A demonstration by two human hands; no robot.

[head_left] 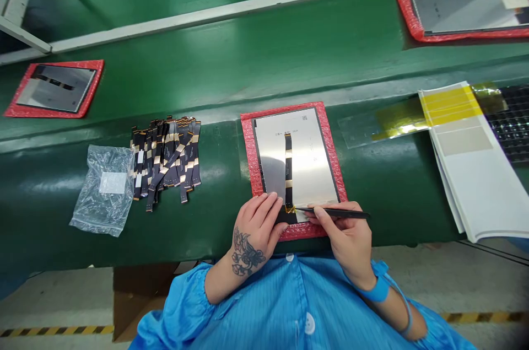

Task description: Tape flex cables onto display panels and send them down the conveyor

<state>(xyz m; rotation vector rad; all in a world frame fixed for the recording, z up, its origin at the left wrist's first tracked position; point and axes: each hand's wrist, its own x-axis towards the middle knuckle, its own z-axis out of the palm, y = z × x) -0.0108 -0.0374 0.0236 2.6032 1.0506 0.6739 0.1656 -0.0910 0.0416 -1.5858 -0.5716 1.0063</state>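
A display panel (316, 160) with a silvery back lies on a red bubble-wrap sleeve (248, 140) in front of me. Lengthwise along it runs a black flex cable (288, 162), with a small piece of yellow tape (290, 209) at its near end. My left hand (256, 231) rests flat on the panel's near left corner, fingers stretched out beside the cable. Black tweezers (347, 213) are gripped in my right hand (351, 242); their tips point left and reach the yellow tape. Whether the tips pinch the tape is too small to tell.
Left are a pile of flex cables (165, 160) and a clear plastic bag (101, 190). Right, yellow tape strips (450, 105) lie across white sheets (487, 184). More panels on red wrap lie at far left (58, 91) and far right (463, 8).
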